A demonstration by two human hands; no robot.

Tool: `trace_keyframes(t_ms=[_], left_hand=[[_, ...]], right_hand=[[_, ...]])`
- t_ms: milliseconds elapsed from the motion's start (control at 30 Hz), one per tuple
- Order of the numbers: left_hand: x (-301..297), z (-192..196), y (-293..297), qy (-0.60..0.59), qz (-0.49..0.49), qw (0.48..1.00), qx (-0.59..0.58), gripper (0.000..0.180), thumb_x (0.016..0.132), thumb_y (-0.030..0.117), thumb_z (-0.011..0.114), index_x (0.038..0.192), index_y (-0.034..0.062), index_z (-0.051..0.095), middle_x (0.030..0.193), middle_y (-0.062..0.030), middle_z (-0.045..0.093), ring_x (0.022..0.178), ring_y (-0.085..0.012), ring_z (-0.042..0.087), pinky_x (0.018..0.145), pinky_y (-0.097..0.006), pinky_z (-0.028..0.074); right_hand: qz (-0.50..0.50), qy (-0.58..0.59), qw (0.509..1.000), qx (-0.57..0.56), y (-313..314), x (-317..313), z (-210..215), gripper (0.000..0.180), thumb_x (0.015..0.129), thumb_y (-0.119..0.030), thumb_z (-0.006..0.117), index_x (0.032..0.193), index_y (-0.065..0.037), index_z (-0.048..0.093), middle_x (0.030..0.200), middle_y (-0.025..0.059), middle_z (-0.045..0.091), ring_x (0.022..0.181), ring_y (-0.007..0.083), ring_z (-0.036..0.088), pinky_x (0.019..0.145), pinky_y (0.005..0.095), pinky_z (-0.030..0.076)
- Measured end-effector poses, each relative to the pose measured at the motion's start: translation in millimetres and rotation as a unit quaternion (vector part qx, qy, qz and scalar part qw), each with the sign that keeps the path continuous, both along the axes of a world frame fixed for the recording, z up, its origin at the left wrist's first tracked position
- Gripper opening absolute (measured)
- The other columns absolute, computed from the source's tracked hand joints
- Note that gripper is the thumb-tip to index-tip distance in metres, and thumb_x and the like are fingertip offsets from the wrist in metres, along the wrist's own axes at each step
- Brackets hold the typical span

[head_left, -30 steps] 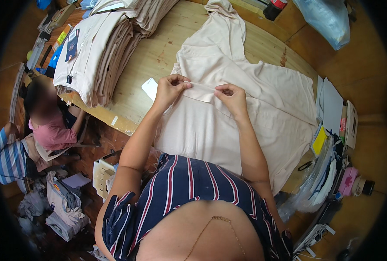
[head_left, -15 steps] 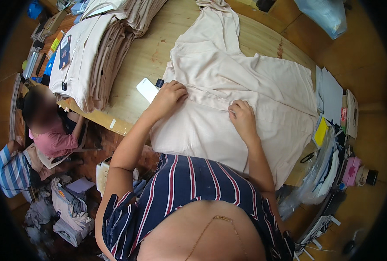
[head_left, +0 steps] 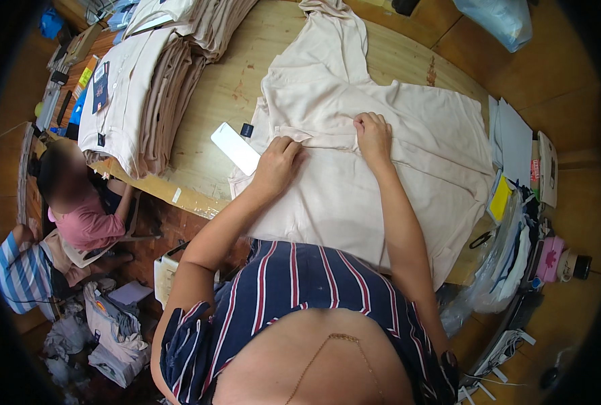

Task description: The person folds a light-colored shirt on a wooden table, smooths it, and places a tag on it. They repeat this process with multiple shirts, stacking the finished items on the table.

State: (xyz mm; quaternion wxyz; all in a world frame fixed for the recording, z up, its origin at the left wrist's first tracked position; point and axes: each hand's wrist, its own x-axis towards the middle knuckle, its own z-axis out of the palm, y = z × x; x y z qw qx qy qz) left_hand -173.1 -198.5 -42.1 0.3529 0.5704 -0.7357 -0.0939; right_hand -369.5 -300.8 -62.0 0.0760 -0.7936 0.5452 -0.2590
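Note:
A pale pink long-sleeved shirt (head_left: 422, 175) lies spread over the table in front of me. My left hand (head_left: 280, 163) rests on it with fingers bent and pinched together at the left end of a folded strip of cloth. Farther right, my right hand (head_left: 373, 137) is closed on the shirt's cloth just above the strip; its fingertips are partly hidden. A white flat rectangular card (head_left: 236, 148) lies beside my left hand, partly at the shirt's edge. Close to it is a small dark label (head_left: 247, 130).
Folded pale shirts (head_left: 135, 101) form tall stacks at the left of the wooden table (head_left: 226, 88). Black scissors (head_left: 480, 239) and plastic bags (head_left: 499, 270) lie at the right edge. On the left, a person in pink (head_left: 81, 216) sits near piled clothes (head_left: 115, 331).
My right hand has moved up and slightly left over the shirt. My left hand has shifted right and down, uncovering more of the white card.

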Motion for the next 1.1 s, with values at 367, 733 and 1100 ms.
trace_keyframes(t_ms=[367, 733, 1100], left_hand=[[19, 13, -7, 0.156, 0.017, 0.962, 0.224, 0.002, 0.078, -0.001, 0.048, 0.077, -0.0033, 0.048, 0.084, -0.0178, 0.058, 0.078, -0.0283, 0.058, 0.067, -0.033, 0.045], [9, 15, -62, 0.499, 0.014, 0.826, 0.262, 0.017, 0.094, 0.020, 0.024, 0.093, 0.0072, 0.035, 0.059, -0.0066, 0.052, 0.047, -0.0129, 0.052, 0.043, -0.022, 0.042], [85, 54, -57, 0.528, 0.151, 0.826, 0.127, 0.011, 0.089, 0.016, 0.044, 0.085, 0.0066, 0.048, 0.052, 0.0005, 0.041, 0.043, -0.0063, 0.034, 0.037, -0.020, 0.026]], right_hand=[[-0.674, 0.172, 0.719, -0.008, 113, -244, 33, 0.027, 0.078, -0.026, 0.055, 0.097, -0.006, 0.059, 0.096, 0.0184, 0.055, 0.086, 0.0313, 0.055, 0.077, 0.0378, 0.043], [-0.674, 0.158, 0.703, 0.165, 145, -383, -26, 0.022, 0.078, -0.012, 0.049, 0.095, -0.001, 0.059, 0.100, 0.0216, 0.053, 0.088, 0.0359, 0.055, 0.077, 0.0404, 0.045], [-0.399, -0.368, 0.840, 0.010, 110, -235, 41, 0.029, 0.083, -0.017, 0.053, 0.107, 0.000, 0.052, 0.099, 0.0098, 0.057, 0.083, 0.0175, 0.055, 0.066, 0.0286, 0.046]])
